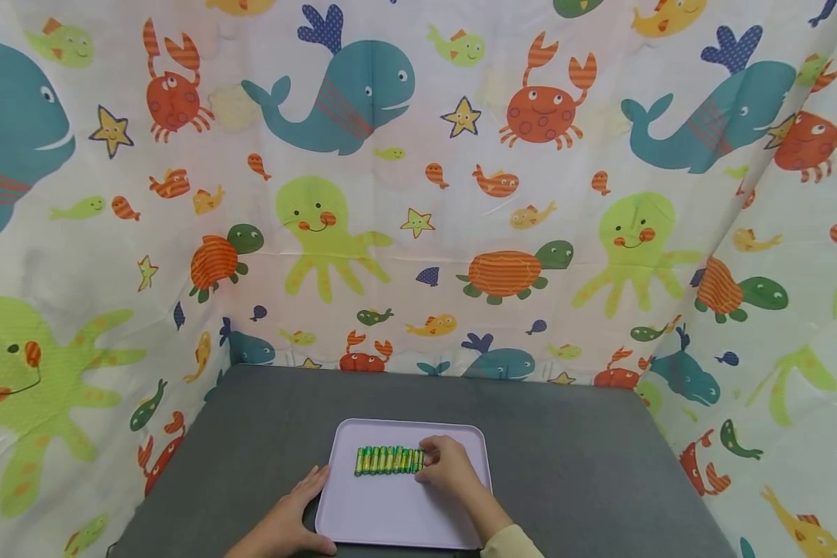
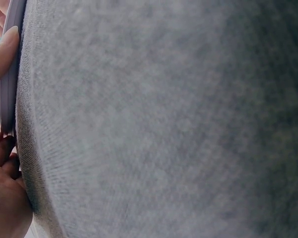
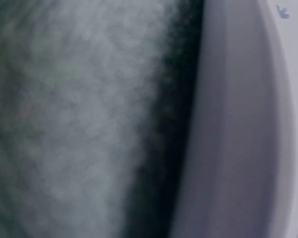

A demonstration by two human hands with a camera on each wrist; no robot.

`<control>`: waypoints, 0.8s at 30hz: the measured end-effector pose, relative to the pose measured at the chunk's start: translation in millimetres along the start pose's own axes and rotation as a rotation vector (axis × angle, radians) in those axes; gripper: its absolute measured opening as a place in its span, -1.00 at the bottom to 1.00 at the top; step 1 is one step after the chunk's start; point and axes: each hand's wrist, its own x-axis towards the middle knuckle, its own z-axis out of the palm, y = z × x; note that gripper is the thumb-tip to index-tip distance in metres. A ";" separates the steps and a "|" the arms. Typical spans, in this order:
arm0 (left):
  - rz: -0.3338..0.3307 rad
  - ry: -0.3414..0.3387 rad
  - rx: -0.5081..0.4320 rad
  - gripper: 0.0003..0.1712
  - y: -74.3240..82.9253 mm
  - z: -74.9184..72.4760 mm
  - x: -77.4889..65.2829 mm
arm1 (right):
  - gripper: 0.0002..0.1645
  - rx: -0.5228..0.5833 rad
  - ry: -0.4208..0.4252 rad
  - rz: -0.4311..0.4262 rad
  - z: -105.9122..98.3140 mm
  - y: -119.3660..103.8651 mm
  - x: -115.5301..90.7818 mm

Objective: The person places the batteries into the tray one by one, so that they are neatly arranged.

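A row of several green-and-gold batteries point(image 1: 384, 460) stands side by side on a pale lilac tray point(image 1: 384, 511). At the row's right end my right hand point(image 1: 453, 469) pinches a battery, mostly covered by the fingers. My left hand point(image 1: 289, 515) holds the tray's near left corner, fingers along the left side and thumb at the front edge. In the left wrist view, a thumb point(image 2: 5, 54) and curled fingers meet the tray's rim point(image 2: 9, 84). The right wrist view has only the tray's outer wall point(image 3: 238, 124), close up; the right hand is outside it.
The tray lies on a dark grey tabletop point(image 1: 565, 465). Behind and at both sides hangs a white curtain point(image 1: 404, 302) printed with sea animals, meeting the table's back edge. A pale yellow sleeve point(image 1: 511, 542) covers the right forearm.
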 end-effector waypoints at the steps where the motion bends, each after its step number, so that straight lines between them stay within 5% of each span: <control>1: -0.001 -0.001 -0.001 0.48 0.4 -0.1 -0.1 | -0.31 0.009 0.000 0.001 -0.4 -0.5 -1.1; 8: 0.003 -0.020 -0.006 0.48 -1.1 -1.5 1.2 | -0.29 0.112 0.004 -0.042 -5.8 -3.4 -14.1; 18: -0.013 -0.040 -0.004 0.42 2.3 -4.6 2.5 | -0.44 0.056 0.037 -0.124 -44.7 -16.8 -60.1; 24: -0.032 0.109 0.053 0.27 16.8 -24.9 -8.9 | -0.59 -0.063 0.243 -0.126 -88.4 -3.0 -97.3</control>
